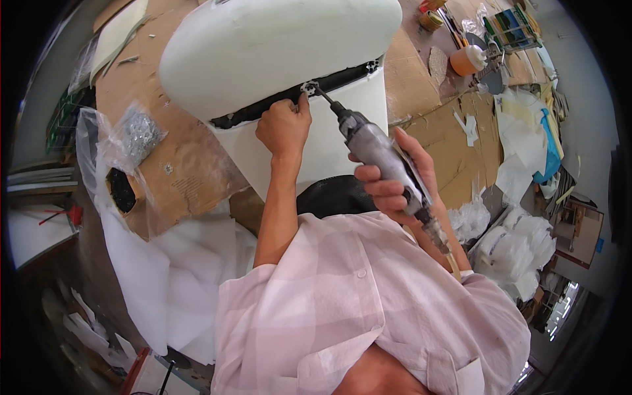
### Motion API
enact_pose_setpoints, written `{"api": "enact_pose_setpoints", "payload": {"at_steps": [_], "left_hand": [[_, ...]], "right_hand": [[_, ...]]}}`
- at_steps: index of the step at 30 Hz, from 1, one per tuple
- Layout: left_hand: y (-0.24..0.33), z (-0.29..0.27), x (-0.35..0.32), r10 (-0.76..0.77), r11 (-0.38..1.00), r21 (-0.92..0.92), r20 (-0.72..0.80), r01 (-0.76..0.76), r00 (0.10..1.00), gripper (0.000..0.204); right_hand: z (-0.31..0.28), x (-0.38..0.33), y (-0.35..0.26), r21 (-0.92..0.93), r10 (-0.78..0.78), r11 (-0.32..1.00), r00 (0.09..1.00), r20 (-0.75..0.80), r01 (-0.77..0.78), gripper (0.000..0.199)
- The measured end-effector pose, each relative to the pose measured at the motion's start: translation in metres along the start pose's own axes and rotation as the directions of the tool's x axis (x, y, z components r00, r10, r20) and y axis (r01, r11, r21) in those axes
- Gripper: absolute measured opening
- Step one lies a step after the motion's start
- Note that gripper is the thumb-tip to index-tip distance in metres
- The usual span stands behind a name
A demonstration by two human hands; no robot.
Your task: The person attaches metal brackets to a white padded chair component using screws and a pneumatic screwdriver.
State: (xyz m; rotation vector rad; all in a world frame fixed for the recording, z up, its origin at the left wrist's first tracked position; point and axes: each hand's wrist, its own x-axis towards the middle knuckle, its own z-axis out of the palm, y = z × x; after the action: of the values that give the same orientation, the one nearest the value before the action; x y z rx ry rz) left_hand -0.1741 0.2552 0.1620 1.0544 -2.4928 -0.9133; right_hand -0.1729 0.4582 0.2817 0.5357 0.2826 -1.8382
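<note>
My right hand (pixel 401 178) is wrapped round a grey pneumatic screwdriver (pixel 375 145), its hose running back along my forearm. The thin bit meets a small perforated metal fitting (pixel 308 87) on a black strip (pixel 263 105). That strip crosses a large white padded shell (pixel 276 52), which has a rounded upper part and a flatter part below. My left hand (pixel 284 128) is closed, with its thumb and curled fingers at the fitting's lower edge. Whatever its fingers cover is hidden. A second perforated fitting (pixel 372 66) sits at the strip's right end.
Cardboard (pixel 197 168) covers the worktable. At left, a clear plastic bag (pixel 138 138) holds many small metal parts. A bottle of orange liquid (pixel 468 60) and a rack of tools (pixel 512 29) stand at the far right. White foam sheeting (pixel 171 276) hangs at lower left; wrapped bundles (pixel 517 247) lie at right.
</note>
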Motion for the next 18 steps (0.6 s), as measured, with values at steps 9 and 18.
{"api": "enact_pose_setpoints", "payload": {"at_steps": [9,18], "left_hand": [[-0.048,0.001,-0.053,-0.162,0.14,-0.84,0.502,0.524,0.849,0.024],[-0.042,0.005,-0.073,-0.069,0.126,-0.792,0.594,0.598,0.801,0.03]], "right_hand": [[-0.039,-0.041,0.007,-0.231,0.005,0.973,1.0,-0.027,-0.011,0.056],[-0.063,-0.056,0.006,-0.321,-0.017,0.947,0.999,-0.04,0.003,0.052]]}}
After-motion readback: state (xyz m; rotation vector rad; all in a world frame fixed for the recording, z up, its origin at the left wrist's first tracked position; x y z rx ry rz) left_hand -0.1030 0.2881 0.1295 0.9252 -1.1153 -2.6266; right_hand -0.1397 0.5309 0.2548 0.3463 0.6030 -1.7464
